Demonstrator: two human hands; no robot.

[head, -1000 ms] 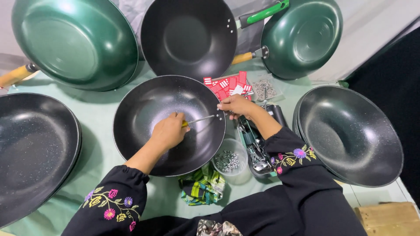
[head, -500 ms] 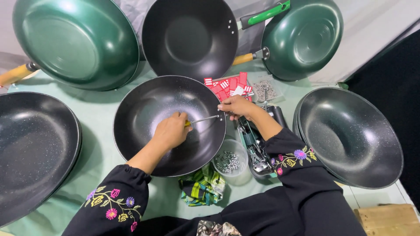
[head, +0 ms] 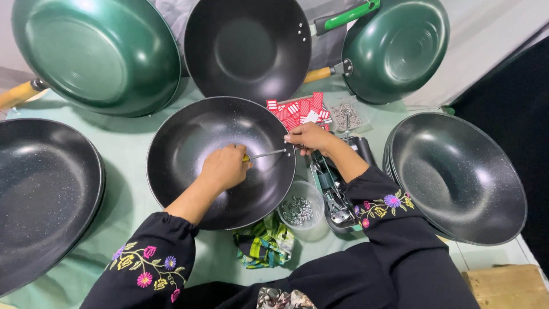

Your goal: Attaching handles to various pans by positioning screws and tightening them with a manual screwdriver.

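A black speckled pan (head: 189, 143) without a handle lies on the green table in front of me. My left hand (head: 224, 167) is inside it, closed around a screwdriver (head: 266, 154) whose thin metal shaft points right toward the pan's rim. My right hand (head: 309, 137) pinches the rim at the shaft's tip, its fingers closed there; any small part under them is hidden. Both arms wear black sleeves with embroidered flowers.
Green pans (head: 94, 54) (head: 394, 48) and a black pan (head: 246, 46) lean at the back. Black pans lie far left (head: 40, 194) and stacked at right (head: 457, 177). A clear cup of screws (head: 297, 209), a striped cloth (head: 263, 243), a tool tray (head: 334, 194) and red packets (head: 297, 109) sit nearby.
My left hand has shifted slightly on the screwdriver handle; the shaft stays aimed at the rim. My right hand holds its place at the rim.
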